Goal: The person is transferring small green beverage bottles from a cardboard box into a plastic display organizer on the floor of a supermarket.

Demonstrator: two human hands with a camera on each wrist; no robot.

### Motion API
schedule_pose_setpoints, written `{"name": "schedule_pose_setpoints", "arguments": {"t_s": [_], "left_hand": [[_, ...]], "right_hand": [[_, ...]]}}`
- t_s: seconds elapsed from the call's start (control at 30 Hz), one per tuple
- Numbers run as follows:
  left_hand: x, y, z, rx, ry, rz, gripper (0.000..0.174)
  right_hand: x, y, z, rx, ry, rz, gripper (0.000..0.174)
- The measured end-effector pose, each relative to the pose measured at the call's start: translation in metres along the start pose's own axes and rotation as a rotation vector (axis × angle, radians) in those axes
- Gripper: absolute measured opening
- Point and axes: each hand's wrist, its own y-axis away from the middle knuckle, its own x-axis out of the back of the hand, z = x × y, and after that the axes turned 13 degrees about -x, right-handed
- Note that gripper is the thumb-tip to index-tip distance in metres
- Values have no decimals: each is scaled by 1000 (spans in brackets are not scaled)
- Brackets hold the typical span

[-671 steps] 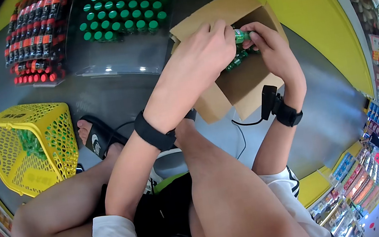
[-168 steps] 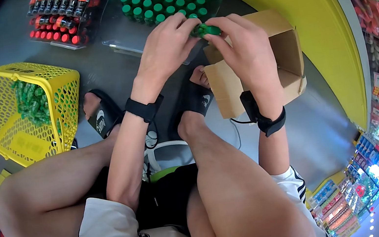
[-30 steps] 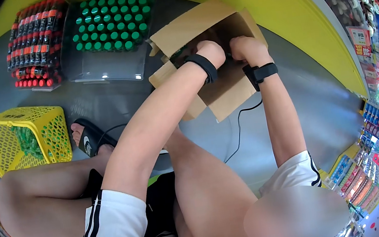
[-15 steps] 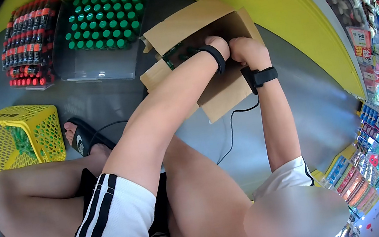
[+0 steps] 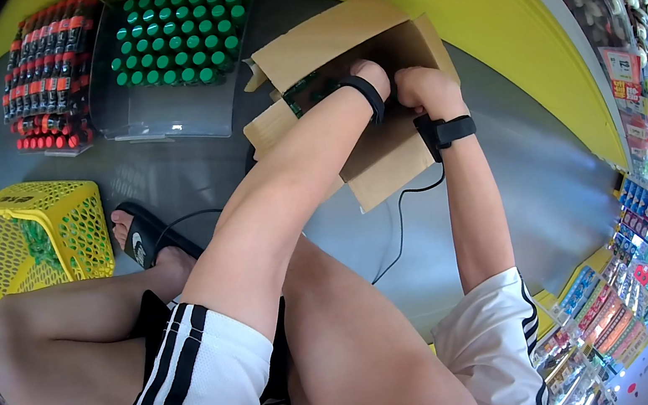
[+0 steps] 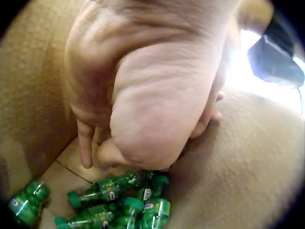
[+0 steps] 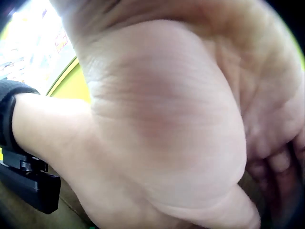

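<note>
Left hand [image 5: 369,76] and right hand [image 5: 427,90] are toward the box [image 5: 340,34] opening's right edge, grips impossible to tell; gently lifting green bottles [image 6: 107,189] should work best.

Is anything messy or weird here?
A bit: green bottles lie jumbled at different angles in the box, while the green-capped bottles in the tray stand in neat rows. I see nothing spilled or broken.

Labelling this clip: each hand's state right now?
Left hand: cannot be told, fingers partly hidden.
Right hand: cannot be told; its grasp is largely out of view.
</note>
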Motion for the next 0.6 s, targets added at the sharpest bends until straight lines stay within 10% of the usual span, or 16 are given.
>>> {"name": "schedule_pose_setpoints", "arguments": {"t_s": [0.6], "left_hand": [[17,47,8,-38,1,57,33]], "right_hand": [[-18,12,-2,114,59,314,23]]}}
